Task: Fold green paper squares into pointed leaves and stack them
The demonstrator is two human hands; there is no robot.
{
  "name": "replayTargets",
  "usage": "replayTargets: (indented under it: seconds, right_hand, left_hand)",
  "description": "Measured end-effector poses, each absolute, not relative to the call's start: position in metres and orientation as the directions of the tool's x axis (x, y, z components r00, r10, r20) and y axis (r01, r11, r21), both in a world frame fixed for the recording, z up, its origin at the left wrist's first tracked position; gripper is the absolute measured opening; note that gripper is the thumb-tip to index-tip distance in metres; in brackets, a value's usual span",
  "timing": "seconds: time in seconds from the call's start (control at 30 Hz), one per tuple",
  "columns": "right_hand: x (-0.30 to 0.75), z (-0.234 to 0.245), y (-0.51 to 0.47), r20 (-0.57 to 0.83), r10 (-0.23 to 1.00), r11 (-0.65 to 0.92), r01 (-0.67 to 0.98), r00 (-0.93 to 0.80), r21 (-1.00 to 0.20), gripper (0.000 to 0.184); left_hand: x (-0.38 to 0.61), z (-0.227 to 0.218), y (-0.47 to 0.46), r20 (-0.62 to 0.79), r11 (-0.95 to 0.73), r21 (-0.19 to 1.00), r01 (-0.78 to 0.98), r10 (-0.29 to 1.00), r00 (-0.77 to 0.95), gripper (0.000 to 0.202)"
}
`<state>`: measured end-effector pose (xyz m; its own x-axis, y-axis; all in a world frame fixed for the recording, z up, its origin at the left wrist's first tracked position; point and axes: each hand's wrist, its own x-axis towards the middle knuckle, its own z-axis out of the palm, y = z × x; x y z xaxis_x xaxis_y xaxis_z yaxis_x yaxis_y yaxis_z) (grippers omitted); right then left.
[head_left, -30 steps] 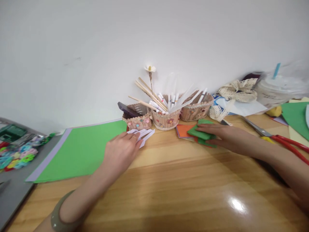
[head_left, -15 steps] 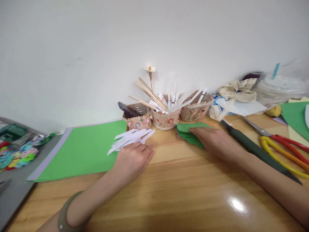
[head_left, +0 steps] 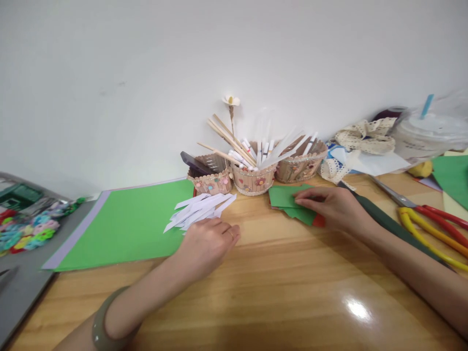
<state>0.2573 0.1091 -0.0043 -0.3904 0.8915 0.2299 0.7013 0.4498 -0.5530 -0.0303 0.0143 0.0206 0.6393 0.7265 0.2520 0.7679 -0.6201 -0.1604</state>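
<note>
Green ragged-edged scraps (head_left: 283,197), probably paper, at the right hand (head_left: 338,209).

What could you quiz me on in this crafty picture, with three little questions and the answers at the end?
1. Pick one: how many decorated baskets stand by the wall?
a) two
b) three
c) five

2. True or false: the pale paper strips lie partly on the large green sheet.

3. Answer in a few words: which of the person's hands is at the small green paper pieces?

Key:
1. b) three
2. True
3. The right hand
</note>
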Motion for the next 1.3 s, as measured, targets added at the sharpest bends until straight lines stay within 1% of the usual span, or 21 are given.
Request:
replayTargets:
  seconds: [0.1,0.17,0.27,0.4,0.5,0.6,0.7,0.77,0.8,0.83,0.87,0.9,0.93,0.97,1.0,1.03,1.07,1.1,1.2,1.3]
  right_hand:
    - [0.256,-0.007,0.112,0.239,0.878,0.473,0.669,-0.416,-0.573,0.029]
    - [0.255,-0.009,0.112,0.229,0.875,0.474,0.657,-0.427,-0.587,0.031]
    - [0.257,-0.010,0.114,0.202,0.877,0.457,0.633,-0.435,-0.625,0.027]
    - [0.261,-0.012,0.118,0.183,0.882,0.437,0.606,-0.435,-0.665,0.029]
    - [0.262,-0.010,0.119,0.192,0.877,0.447,0.598,-0.441,-0.665,0.029]
    - [0.261,-0.007,0.118,0.228,0.868,0.476,0.606,-0.442,-0.638,0.027]
    - [0.261,-0.003,0.111,0.320,0.863,0.505,0.639,-0.391,-0.581,0.027]
    - [0.260,0.002,0.100,0.423,0.838,0.535,0.673,-0.344,-0.511,0.024]
    - [0.259,0.004,0.093,0.475,0.814,0.555,0.689,-0.334,-0.467,0.020]
    - [0.256,0.007,0.084,0.556,0.722,0.644,0.693,-0.412,-0.324,0.015]
    - [0.251,0.009,0.075,0.615,0.596,0.743,0.646,-0.517,-0.177,0.012]
    - [0.246,0.011,0.065,0.636,0.445,0.836,0.547,-0.631,-0.042,0.014]
    - [0.239,0.012,0.057,0.630,0.313,0.893,0.446,-0.711,0.059,0.019]
    - [0.232,0.013,0.050,0.615,0.216,0.927,0.357,-0.758,0.114,0.023]
    - [0.225,0.014,0.044,0.606,0.138,0.949,0.280,-0.783,0.145,0.026]
    - [0.219,0.013,0.041,0.557,0.115,0.963,0.230,-0.822,0.142,0.029]
    - [0.214,0.013,0.040,0.529,0.089,0.973,0.187,-0.844,0.134,0.030]
    - [0.210,0.011,0.040,0.512,0.087,0.978,0.172,-0.854,0.121,0.031]
    - [0.208,0.007,0.046,0.460,0.140,0.978,0.195,-0.877,0.073,0.026]
    - [0.214,0.006,0.051,0.372,0.209,0.973,0.231,-0.904,0.015,0.026]
  left_hand:
    - [-0.031,0.020,0.015,0.220,-0.629,-0.156,0.762,0.729,0.648,0.021]
    - [-0.031,0.019,0.015,0.233,-0.627,-0.157,0.763,0.728,0.645,0.021]
    - [-0.031,0.020,0.015,0.248,-0.629,-0.160,0.761,0.720,0.648,0.021]
    - [-0.030,0.021,0.015,0.233,-0.634,-0.152,0.758,0.722,0.651,0.022]
    - [-0.030,0.021,0.014,0.210,-0.636,-0.137,0.759,0.730,0.650,0.020]
    - [-0.031,0.020,0.015,0.211,-0.633,-0.137,0.762,0.733,0.647,0.022]
    - [-0.030,0.020,0.015,0.284,-0.644,-0.148,0.751,0.700,0.655,0.026]
    - [-0.028,0.021,0.014,0.398,-0.659,-0.147,0.737,0.643,0.654,0.022]
    - [-0.026,0.022,0.013,0.464,-0.667,-0.142,0.732,0.608,0.644,0.019]
    - [-0.024,0.023,0.011,0.525,-0.669,-0.135,0.731,0.577,0.626,0.018]
    - [-0.021,0.024,0.008,0.575,-0.665,-0.126,0.736,0.555,0.601,0.018]
    - [-0.018,0.024,0.005,0.607,-0.658,-0.116,0.744,0.545,0.578,0.020]
    - [-0.016,0.023,0.002,0.619,-0.633,-0.106,0.767,0.561,0.549,0.025]
    - [-0.013,0.021,0.000,0.613,-0.610,-0.091,0.787,0.588,0.527,0.026]
    - [-0.011,0.019,-0.003,0.574,-0.595,-0.088,0.799,0.625,0.529,0.024]
    - [-0.010,0.015,-0.005,0.503,-0.596,-0.110,0.796,0.657,0.561,0.019]
    - [-0.009,0.012,-0.006,0.453,-0.626,-0.127,0.769,0.653,0.607,0.014]
    - [-0.009,0.008,-0.007,0.416,-0.648,-0.125,0.751,0.653,0.633,0.015]
    - [-0.010,0.000,-0.008,0.357,-0.656,-0.084,0.750,0.683,0.637,0.017]
    - [-0.009,-0.001,-0.008,0.283,-0.639,0.021,0.769,0.742,0.608,0.013]
